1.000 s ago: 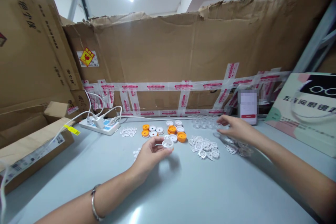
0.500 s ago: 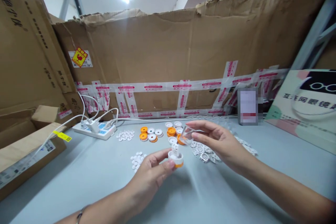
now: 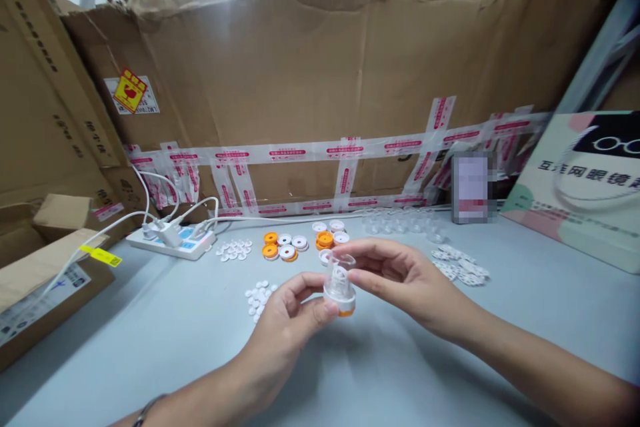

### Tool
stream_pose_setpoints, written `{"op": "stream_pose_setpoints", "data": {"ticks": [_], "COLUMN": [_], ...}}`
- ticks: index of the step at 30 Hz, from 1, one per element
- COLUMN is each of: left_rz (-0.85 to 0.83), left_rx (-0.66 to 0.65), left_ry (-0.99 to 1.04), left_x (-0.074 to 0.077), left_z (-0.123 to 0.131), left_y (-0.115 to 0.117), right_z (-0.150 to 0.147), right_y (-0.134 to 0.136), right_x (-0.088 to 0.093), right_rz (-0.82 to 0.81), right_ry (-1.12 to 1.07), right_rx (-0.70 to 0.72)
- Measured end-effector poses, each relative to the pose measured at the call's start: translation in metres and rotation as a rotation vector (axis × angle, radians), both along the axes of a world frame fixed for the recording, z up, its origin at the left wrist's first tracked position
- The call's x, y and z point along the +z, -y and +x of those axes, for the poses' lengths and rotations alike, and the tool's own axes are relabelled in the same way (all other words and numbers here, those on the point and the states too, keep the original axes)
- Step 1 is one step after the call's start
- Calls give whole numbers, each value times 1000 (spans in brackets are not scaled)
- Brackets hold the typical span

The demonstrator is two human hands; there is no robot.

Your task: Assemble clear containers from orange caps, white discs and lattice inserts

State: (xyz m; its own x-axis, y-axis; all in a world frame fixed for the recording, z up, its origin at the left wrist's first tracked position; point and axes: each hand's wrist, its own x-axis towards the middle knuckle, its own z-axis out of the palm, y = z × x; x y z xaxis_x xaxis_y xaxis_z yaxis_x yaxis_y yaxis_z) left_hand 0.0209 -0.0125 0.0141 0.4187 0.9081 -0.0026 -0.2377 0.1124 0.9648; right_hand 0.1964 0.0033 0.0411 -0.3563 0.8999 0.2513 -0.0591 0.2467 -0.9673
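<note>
Between the fingers of my left hand (image 3: 295,320) is a round white base (image 3: 339,299) with an orange underside, held upright above the table. A white part (image 3: 340,275) rises from its middle. My right hand (image 3: 400,278) pinches a clear plastic cup (image 3: 342,260) by its side. The cup sits over the white part, its lower rim at the base; I cannot tell whether it is seated. Behind my hands lie orange and white round caps (image 3: 325,240), some partly hidden by my right fingers.
Small white discs (image 3: 259,297) lie left of my left hand, with more little white pieces (image 3: 234,250) behind. White flat parts (image 3: 460,265) and clear cups (image 3: 400,220) are on the right. A power strip (image 3: 173,242), a phone-like device (image 3: 470,187) and cardboard (image 3: 280,80) stand around the table.
My right hand has moved left and slightly down, bringing the clear cup over the white part on the base. My left hand still holds the base. The view has tilted down a little.
</note>
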Motion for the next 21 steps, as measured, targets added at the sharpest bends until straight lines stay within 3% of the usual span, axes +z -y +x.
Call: {"op": "stream_pose_setpoints", "data": {"ticks": [21], "left_rz": [13], "left_rx": [24], "left_ry": [18], "left_x": [-2], "left_z": [-2], "left_y": [-1], "right_z": [1], "right_y": [2], "right_x": [0], "right_rz": [38], "right_ry": [94], "right_rx": [-5]}}
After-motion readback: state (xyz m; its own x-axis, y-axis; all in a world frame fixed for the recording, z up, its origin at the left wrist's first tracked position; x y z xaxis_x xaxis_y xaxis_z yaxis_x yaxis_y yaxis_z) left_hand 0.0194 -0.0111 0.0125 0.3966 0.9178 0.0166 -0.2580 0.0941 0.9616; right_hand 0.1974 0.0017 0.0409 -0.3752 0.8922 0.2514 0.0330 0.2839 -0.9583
